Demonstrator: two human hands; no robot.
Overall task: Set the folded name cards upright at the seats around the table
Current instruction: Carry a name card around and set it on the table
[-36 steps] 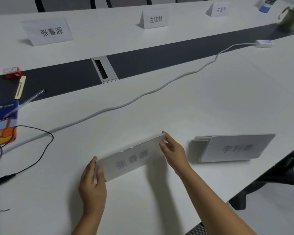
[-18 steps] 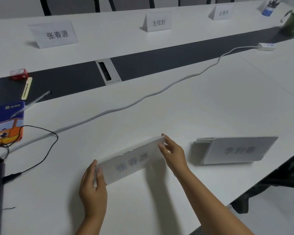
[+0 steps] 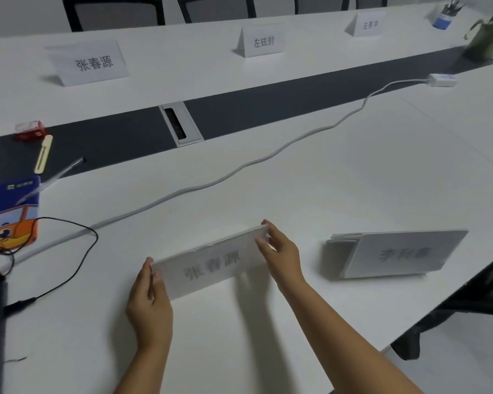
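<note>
At lower centre of the frame, a folded name card (image 3: pixel 211 268) rests on the white table (image 3: pixel 353 172), its long axis running lower-left to upper-right. Left hand (image 3: pixel 150 305) pinches the lower-left end, right hand (image 3: pixel 282 253) the upper-right end.

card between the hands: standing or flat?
Standing. The name card shows its printed face; left hand and right hand pinch its ends.

A single head-worn camera looks forward and down, close above both hands' grip on the name card (image 3: pixel 211 268), the table (image 3: pixel 353 180) stretching beyond.
</note>
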